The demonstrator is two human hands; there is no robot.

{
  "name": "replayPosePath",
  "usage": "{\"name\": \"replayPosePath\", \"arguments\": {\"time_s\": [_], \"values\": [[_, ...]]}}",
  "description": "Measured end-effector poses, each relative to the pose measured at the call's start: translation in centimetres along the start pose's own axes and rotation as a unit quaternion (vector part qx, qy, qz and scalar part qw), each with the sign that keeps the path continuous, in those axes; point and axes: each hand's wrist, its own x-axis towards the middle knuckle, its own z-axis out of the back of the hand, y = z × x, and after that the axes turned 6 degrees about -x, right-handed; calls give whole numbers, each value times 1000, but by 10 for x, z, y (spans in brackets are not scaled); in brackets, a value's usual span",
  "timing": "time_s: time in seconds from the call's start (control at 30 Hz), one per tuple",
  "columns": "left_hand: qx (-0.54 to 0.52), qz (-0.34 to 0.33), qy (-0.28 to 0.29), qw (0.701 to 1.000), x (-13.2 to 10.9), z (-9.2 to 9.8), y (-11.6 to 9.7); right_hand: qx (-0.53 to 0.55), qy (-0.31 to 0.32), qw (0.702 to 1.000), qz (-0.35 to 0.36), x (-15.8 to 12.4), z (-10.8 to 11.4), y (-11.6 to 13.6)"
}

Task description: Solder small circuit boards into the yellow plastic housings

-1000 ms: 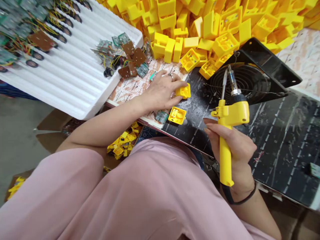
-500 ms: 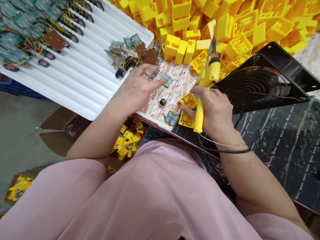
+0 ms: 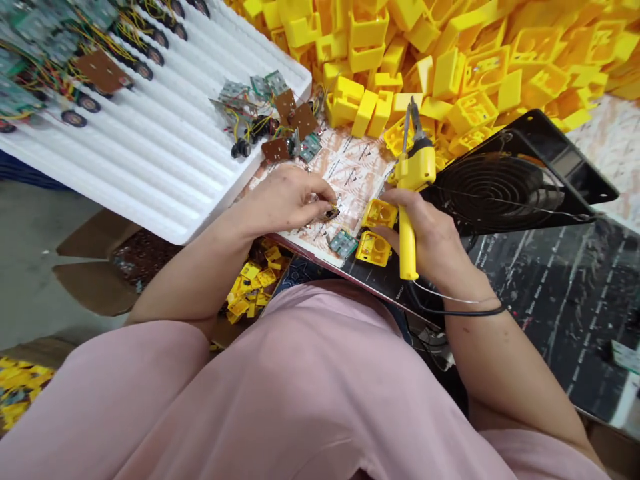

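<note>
My left hand (image 3: 287, 200) is closed in a pinch on a small black round part (image 3: 332, 212), low over the patterned sheet; the fingers partly hide it. In my right hand (image 3: 433, 230) is a yellow soldering gun (image 3: 419, 168), its metal tip pointing away from me. Just below the pinched part lies a green circuit board (image 3: 343, 243). Two open yellow plastic housings, an upper one (image 3: 380, 213) and a lower one (image 3: 373, 249), lie between the board and the gun's handle, close to my right fingertips.
A white foam sheet (image 3: 175, 160) on the left bears wired boards (image 3: 50, 53) and a smaller cluster of parts (image 3: 265, 113). Yellow housings (image 3: 370, 33) are heaped at the back. A black fan (image 3: 515, 183) stands right of the gun, whose black cable (image 3: 460, 312) crosses my right wrist.
My left hand has come down from a green board and taken hold of the black round part that lay on the sheet. That board has left its spot. My right hand keeps the soldering gun.
</note>
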Motion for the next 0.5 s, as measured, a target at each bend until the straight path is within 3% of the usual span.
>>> {"name": "replayPosePath", "arguments": {"time_s": [0.17, 0.37, 0.43, 0.5], "values": [[-66, -18, 31, 997, 8, -4, 4, 19, -12, 999, 28, -23, 7, 8], [-26, -46, 106, 993, 16, 7, -5, -49, -143, 988, 6, -43, 21, 21], [4, -34, 87, 996, 18, 7, -12, -58, -145, 988, 3, -54, 33, 27], [33, -18, 51, 998, 22, 0, -20, -40, -137, 989, -50, -67, 45, 34]]}}
